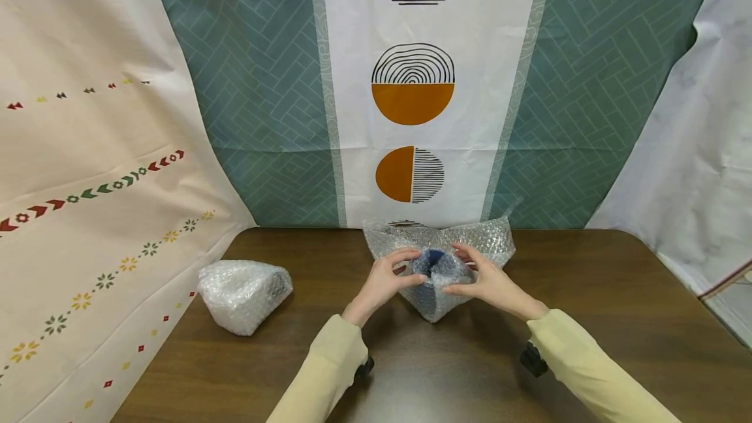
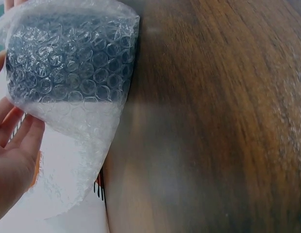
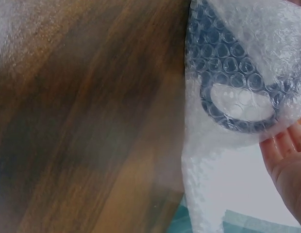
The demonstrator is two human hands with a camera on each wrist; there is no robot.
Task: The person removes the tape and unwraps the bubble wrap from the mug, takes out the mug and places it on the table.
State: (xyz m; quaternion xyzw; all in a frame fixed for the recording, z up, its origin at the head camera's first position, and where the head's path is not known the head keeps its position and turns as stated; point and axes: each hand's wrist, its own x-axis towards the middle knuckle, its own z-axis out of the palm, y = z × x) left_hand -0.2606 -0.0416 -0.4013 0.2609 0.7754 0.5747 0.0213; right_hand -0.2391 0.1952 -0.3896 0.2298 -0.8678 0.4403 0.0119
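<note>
Between my two hands on the table stands a dark blue mug (image 1: pixel 435 256) in bubble wrap (image 1: pixel 499 240). The sheet is folded round its sides and spreads out behind it. From the left my left hand (image 1: pixel 383 281) grips the wrapped mug, fingers behind and thumb in front. On the opposite side my right hand (image 1: pixel 492 282) holds it the same way. In the right wrist view the mug's handle (image 3: pixel 238 124) shows through the plastic. The mug's dark wall (image 2: pixel 68 63) shows through the bubbles in the left wrist view.
Another bubble-wrapped bundle (image 1: pixel 237 292) lies at the left of the brown wooden table (image 1: pixel 593 299); its contents are hidden. A patterned cloth (image 1: pixel 282 83) hangs behind the table, with more cloth at both sides.
</note>
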